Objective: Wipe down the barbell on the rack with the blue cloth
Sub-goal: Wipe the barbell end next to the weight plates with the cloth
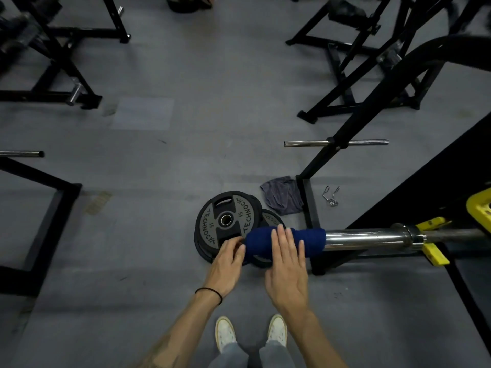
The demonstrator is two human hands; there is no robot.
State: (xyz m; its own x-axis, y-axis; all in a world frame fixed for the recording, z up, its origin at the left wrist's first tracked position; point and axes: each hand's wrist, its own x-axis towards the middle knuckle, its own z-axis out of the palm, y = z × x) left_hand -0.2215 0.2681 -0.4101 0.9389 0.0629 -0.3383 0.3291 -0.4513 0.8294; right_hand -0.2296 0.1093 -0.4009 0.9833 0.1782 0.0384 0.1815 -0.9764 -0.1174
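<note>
With our right hand [288,264] laid flat-fingered on the dark blue cloth [285,244] wrapping the chrome barbell sleeve's [366,238] nine-o'clock end and our left hand [227,257] pinching its edge, wiping is underway, the three-o'clock length remaining.

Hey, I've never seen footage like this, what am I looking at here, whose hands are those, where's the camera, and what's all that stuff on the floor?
There is no machine here. One camera sits on a person's head and looks down, so you see their own arms and, at the bottom, their white shoes.

They stand at the end of a barbell that rests on a rack with yellow hooks. A blue cloth is wrapped over the bar's chrome end. The right hand lies flat on the cloth with straight fingers. The left hand has its fingers curled at the cloth's end; whether it truly grips is hard to tell.

On the grey floor lie stacked weight plates, a crumpled grey cloth and a spring collar clip. Other black gym frames stand around.
</note>
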